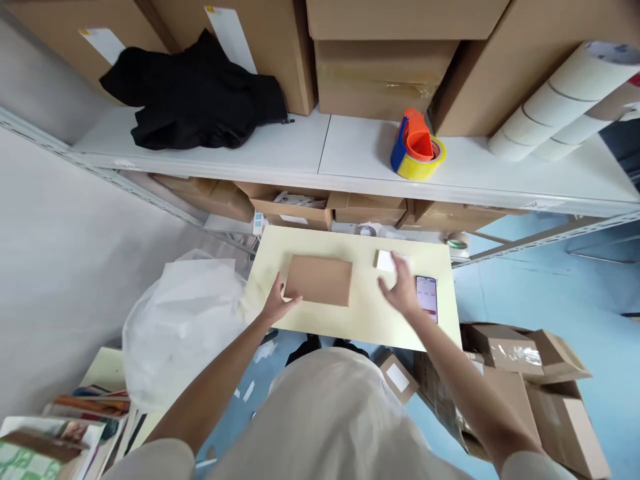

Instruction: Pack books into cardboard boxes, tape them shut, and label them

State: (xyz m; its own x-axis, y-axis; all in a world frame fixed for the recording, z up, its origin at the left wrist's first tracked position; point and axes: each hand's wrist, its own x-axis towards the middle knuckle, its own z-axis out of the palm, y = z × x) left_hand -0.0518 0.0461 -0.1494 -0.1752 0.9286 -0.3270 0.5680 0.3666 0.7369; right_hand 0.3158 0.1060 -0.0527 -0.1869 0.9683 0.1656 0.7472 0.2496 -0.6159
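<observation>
A flat brown cardboard box (319,280) lies on the pale yellow table (365,327). My left hand (281,301) is at the box's lower left corner, thumb and fingers spread; whether it touches the cardboard I cannot tell. Over the table's right half is my right hand (403,288), its thumb and fingers apart. Its fingertips partly cover a small stack of white labels or a small white box (385,261). Just right of that hand lies a phone (427,299) with its screen lit, showing a timer.
A white shelf (295,143) behind the table holds large cartons (375,73), a black garment (200,93), a tape dispenser (417,147) and white rolls (560,100). A white plastic bag (183,327) stands left. Cardboard boxes (515,393) are piled on the floor at right.
</observation>
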